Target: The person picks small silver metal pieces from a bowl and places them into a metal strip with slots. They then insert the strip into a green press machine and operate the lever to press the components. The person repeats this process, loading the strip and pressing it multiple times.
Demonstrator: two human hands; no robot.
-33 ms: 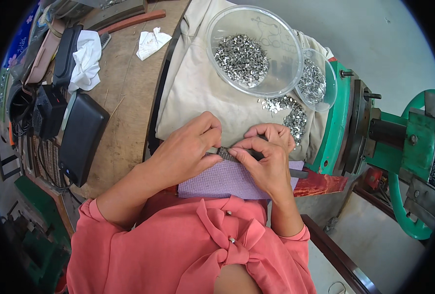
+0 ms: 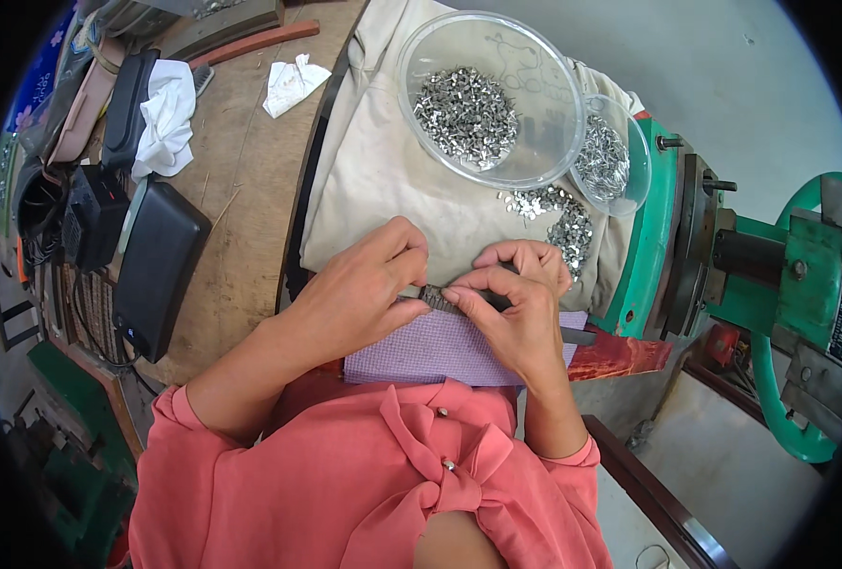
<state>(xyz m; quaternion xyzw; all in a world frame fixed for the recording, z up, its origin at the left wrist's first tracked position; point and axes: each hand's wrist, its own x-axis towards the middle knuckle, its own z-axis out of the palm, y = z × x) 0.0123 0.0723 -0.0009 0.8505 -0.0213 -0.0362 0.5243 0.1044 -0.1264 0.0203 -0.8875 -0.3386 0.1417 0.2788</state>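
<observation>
Both hands meet over a lilac checked cloth (image 2: 421, 349) at the front of the work surface. Between them is a dark grey metal strip (image 2: 437, 300) with close ridges along it; its exact kind I cannot make out. My left hand (image 2: 364, 275) pinches its left end with thumb and fingers. My right hand (image 2: 520, 299) is closed at the other end, thumb and forefinger pressed on the ridges. Any small part under those fingertips is hidden. A dark flat bar (image 2: 578, 336) sticks out to the right from beneath my right hand.
Beyond my hands, a large clear tub (image 2: 554, 142) and a smaller clear tub (image 2: 641, 180) hold small metal pieces. Loose silvery pieces (image 2: 570, 232) lie on the beige cloth (image 2: 364, 180). Green machinery (image 2: 644, 256) stands right. A black case (image 2: 160, 266) and white tissue (image 2: 295, 85) lie left.
</observation>
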